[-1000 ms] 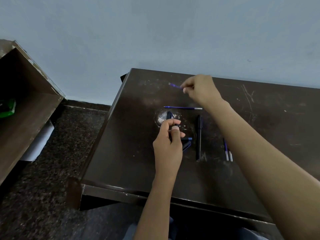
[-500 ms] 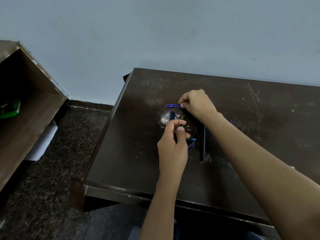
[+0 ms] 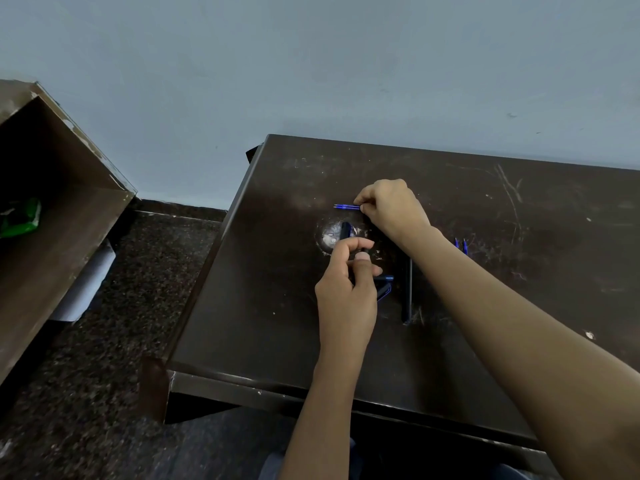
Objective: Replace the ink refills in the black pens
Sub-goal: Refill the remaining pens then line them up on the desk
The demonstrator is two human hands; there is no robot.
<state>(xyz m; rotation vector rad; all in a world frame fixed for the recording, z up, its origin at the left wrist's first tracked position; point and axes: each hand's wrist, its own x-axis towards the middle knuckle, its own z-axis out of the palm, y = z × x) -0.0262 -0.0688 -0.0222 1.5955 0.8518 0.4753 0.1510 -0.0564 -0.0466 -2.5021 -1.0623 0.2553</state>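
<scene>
My left hand [image 3: 346, 285] holds a black pen barrel [image 3: 345, 231] upright over the dark table [image 3: 263, 306], its tip pointing away from me. My right hand [image 3: 391, 209] pinches thin blue refills [image 3: 346, 206] whose tips stick out to the left, low over the tabletop. Another black pen [image 3: 407, 292] lies lengthwise on the table between my arms. A dark pen part with a blue end [image 3: 385, 285] lies just right of my left hand. Two more blue refill ends [image 3: 461, 244] show past my right forearm.
A brown wooden shelf unit [image 3: 52, 237] stands at the left with a green object [image 3: 20, 218] inside. A dark speckled floor [image 3: 104, 341] lies between it and the table. A pale blue wall [image 3: 311, 64] runs behind the table's far edge.
My right hand has come down from the far side of the table, where it held one refill, to the refill lying on the table. My left hand has kept its grip on the barrel.
</scene>
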